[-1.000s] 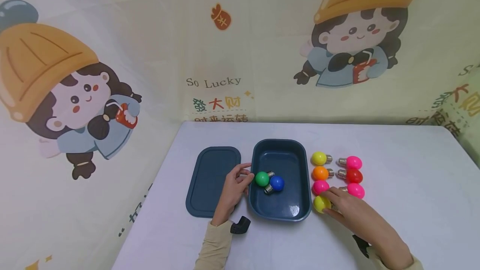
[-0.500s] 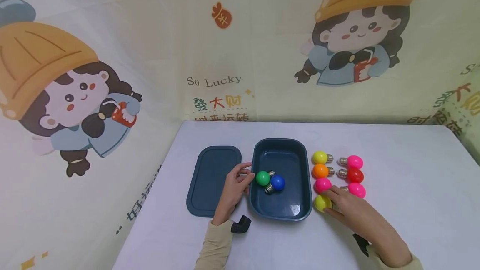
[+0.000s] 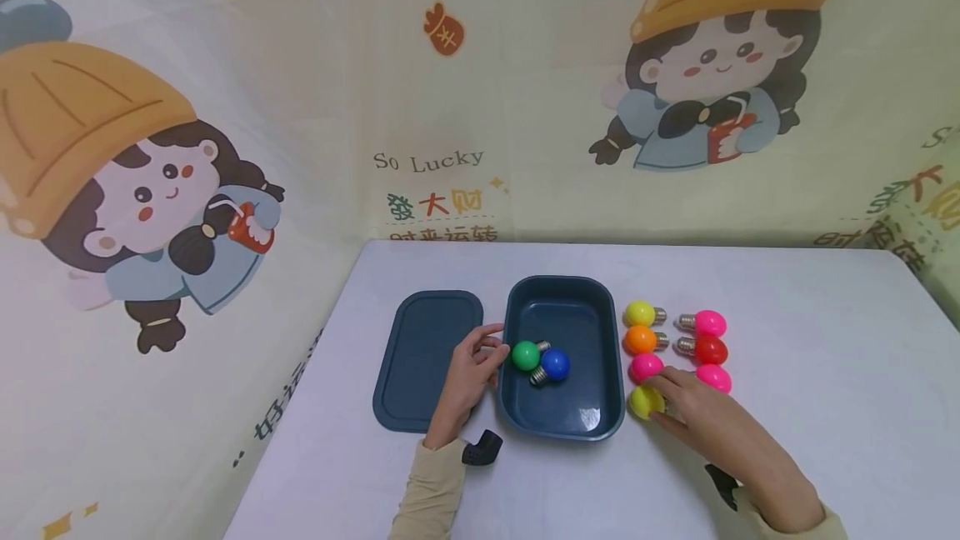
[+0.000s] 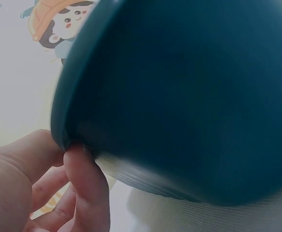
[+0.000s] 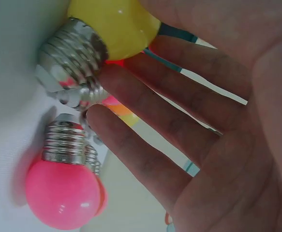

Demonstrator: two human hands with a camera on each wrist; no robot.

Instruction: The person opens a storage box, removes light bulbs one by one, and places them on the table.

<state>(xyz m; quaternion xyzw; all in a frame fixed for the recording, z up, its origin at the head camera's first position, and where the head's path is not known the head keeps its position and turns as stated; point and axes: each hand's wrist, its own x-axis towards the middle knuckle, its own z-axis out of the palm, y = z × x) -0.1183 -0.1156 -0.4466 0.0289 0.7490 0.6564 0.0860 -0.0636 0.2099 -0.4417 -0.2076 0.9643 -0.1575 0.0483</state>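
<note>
My right hand (image 3: 701, 411) holds a yellow light bulb (image 3: 646, 402), the nearest one in the left column of bulbs. In the right wrist view the thumb and fingers are around this yellow bulb (image 5: 119, 29), its silver screw base showing. A pink bulb (image 3: 647, 367) lies just beyond the fingertips. My left hand (image 3: 472, 369) pinches the left rim of a dark blue plastic box (image 3: 562, 419); the left wrist view has thumb and finger at the edge of this box (image 4: 179, 111). Inside lie a green bulb (image 3: 526, 356) and a blue bulb (image 3: 556, 365).
Left of the box lies its flat dark lid (image 3: 423, 357), partly behind my left hand. Farther back in the left column are an orange bulb (image 3: 641, 340) and another yellow bulb (image 3: 641, 314). The right column has a red bulb (image 3: 711, 350) between two pink ones.
My right hand has shifted slightly away from me at the yellow bulb, and now covers the base of the nearest pink bulb on the right. The left hand stays at the box rim.
</note>
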